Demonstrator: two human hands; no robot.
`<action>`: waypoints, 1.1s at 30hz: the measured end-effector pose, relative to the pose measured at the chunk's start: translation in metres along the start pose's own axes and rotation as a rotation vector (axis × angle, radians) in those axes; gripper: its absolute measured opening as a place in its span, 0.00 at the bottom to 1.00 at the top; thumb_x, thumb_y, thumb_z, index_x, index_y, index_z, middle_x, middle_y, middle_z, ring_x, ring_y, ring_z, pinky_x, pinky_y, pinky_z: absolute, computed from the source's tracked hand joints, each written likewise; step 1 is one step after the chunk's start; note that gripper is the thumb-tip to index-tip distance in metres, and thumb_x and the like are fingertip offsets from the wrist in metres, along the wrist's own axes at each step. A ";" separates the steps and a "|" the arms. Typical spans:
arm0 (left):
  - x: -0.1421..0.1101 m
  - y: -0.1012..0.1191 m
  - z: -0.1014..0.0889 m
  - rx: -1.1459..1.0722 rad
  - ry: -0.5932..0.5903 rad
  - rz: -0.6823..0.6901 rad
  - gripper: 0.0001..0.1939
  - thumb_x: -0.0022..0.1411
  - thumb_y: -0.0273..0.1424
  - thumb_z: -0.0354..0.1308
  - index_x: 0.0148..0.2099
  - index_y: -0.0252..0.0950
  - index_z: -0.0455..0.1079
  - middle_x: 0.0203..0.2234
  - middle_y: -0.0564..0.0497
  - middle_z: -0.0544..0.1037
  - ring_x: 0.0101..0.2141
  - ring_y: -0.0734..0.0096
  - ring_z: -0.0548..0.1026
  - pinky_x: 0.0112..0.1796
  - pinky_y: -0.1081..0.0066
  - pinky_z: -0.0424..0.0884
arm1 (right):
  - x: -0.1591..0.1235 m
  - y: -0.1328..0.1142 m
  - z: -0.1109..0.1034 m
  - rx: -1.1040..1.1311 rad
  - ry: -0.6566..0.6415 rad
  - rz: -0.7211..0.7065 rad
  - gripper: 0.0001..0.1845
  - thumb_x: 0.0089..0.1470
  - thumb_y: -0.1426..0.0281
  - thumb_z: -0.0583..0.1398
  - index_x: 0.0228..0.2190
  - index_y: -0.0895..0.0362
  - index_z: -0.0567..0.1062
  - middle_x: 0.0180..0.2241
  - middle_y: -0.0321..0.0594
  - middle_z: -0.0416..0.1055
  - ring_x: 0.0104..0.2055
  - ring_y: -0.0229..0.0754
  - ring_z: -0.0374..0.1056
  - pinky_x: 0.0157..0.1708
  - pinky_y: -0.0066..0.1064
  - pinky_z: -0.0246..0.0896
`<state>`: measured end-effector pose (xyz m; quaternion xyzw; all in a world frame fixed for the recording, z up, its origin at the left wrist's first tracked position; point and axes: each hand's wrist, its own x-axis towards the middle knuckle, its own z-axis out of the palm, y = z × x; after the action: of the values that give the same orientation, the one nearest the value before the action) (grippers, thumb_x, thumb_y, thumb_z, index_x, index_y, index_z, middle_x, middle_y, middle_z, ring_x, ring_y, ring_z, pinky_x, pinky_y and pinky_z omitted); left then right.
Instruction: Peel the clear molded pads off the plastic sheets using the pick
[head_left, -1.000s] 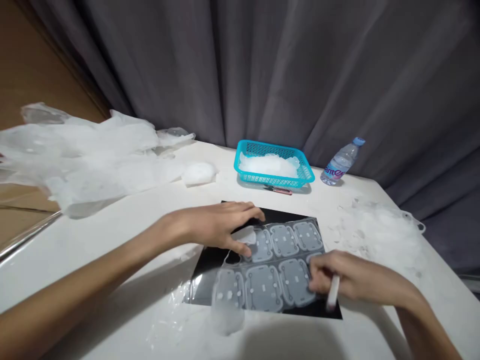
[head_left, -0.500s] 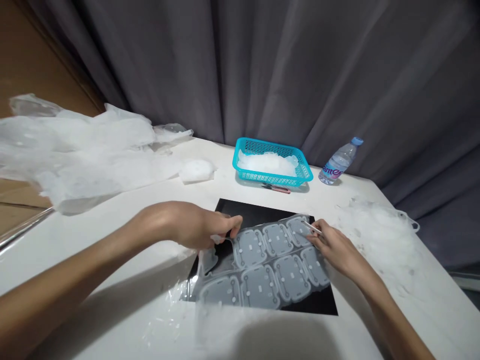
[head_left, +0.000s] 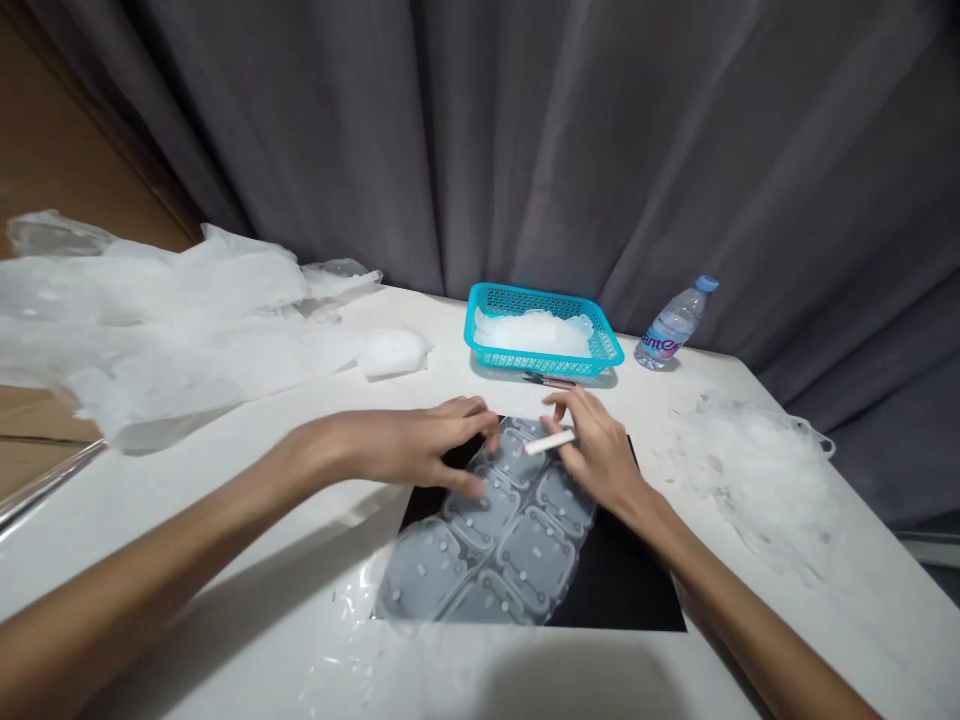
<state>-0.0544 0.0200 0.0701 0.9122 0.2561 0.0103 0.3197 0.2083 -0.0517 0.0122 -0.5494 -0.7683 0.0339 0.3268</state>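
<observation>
A translucent grey plastic sheet [head_left: 480,515] with several rounded-square panels lies at a slant over a black mat [head_left: 626,580]. My left hand [head_left: 431,445] hovers at the sheet's upper left edge, thumb and fingers apart; whether the fingertips touch it I cannot tell. My right hand [head_left: 600,450] is at the sheet's upper right, holding a short white stick [head_left: 551,441] with a pinkish tip between thumb and fingers. The stick, pointing left over the panels, could be a pen or a small tool. The hands partly cover the sheet's far end.
Behind the mat stands a turquoise basket [head_left: 480,350] with white plastic in it, a dark-and-red cutter [head_left: 555,382] before it. A water bottle [head_left: 671,328] is to its right. Crumpled clear plastic lies at right [head_left: 765,475]; a large white plastic heap [head_left: 172,330] covers the left.
The plastic sheet has turned counterclockwise on the mat, its far end now pointing away from me. My right hand has moved left and farther away with the stick. My left hand's fingers have spread.
</observation>
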 end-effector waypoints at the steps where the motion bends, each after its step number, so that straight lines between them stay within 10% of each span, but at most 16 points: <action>1: 0.008 -0.001 0.007 -0.027 -0.001 0.049 0.20 0.67 0.48 0.62 0.54 0.41 0.72 0.51 0.45 0.75 0.49 0.57 0.76 0.51 0.67 0.70 | -0.007 -0.013 -0.003 0.069 -0.043 -0.034 0.05 0.69 0.67 0.58 0.40 0.55 0.72 0.36 0.40 0.74 0.39 0.45 0.72 0.39 0.34 0.64; 4: 0.030 -0.009 0.034 -0.046 0.080 0.201 0.27 0.73 0.47 0.56 0.66 0.39 0.63 0.63 0.38 0.68 0.62 0.52 0.69 0.62 0.60 0.63 | -0.040 -0.050 -0.008 0.176 -0.323 -0.251 0.16 0.66 0.54 0.62 0.34 0.53 0.71 0.31 0.34 0.74 0.35 0.42 0.72 0.34 0.31 0.61; 7: 0.039 -0.017 0.057 0.039 0.148 0.251 0.30 0.72 0.49 0.57 0.68 0.37 0.63 0.67 0.35 0.66 0.66 0.47 0.65 0.66 0.53 0.59 | -0.074 -0.070 -0.002 0.035 -0.334 -0.399 0.26 0.62 0.45 0.61 0.41 0.56 0.72 0.37 0.39 0.76 0.43 0.47 0.73 0.36 0.34 0.62; 15: 0.021 -0.010 0.075 0.334 0.211 0.148 0.45 0.71 0.57 0.51 0.75 0.29 0.53 0.71 0.31 0.59 0.68 0.38 0.63 0.65 0.49 0.64 | -0.089 -0.071 0.003 -0.122 -0.360 -0.610 0.12 0.71 0.65 0.58 0.34 0.58 0.70 0.34 0.38 0.71 0.38 0.43 0.69 0.29 0.33 0.57; 22: 0.008 -0.007 0.089 0.450 0.250 0.082 0.45 0.73 0.57 0.48 0.77 0.29 0.48 0.72 0.31 0.58 0.69 0.39 0.61 0.65 0.49 0.63 | -0.107 -0.075 0.015 -0.166 -0.126 -0.394 0.28 0.67 0.44 0.55 0.32 0.56 0.69 0.31 0.40 0.71 0.34 0.45 0.70 0.30 0.34 0.58; 29: 0.012 -0.011 0.078 0.420 0.243 0.139 0.45 0.70 0.59 0.52 0.74 0.31 0.55 0.72 0.32 0.59 0.68 0.40 0.63 0.64 0.48 0.64 | -0.092 -0.067 -0.021 -0.162 -0.440 -0.438 0.08 0.72 0.68 0.57 0.38 0.57 0.70 0.37 0.40 0.75 0.41 0.44 0.72 0.35 0.33 0.61; 33: 0.015 -0.007 0.076 0.433 0.250 0.120 0.38 0.74 0.56 0.48 0.70 0.31 0.60 0.69 0.34 0.64 0.66 0.43 0.65 0.64 0.49 0.64 | -0.087 -0.064 -0.034 -0.101 -0.522 -0.430 0.09 0.71 0.65 0.58 0.37 0.56 0.69 0.37 0.37 0.75 0.41 0.43 0.72 0.33 0.33 0.60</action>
<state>-0.0308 -0.0124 0.0032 0.9645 0.2354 0.0870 0.0818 0.1897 -0.1631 0.0243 -0.3632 -0.9249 0.0657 0.0911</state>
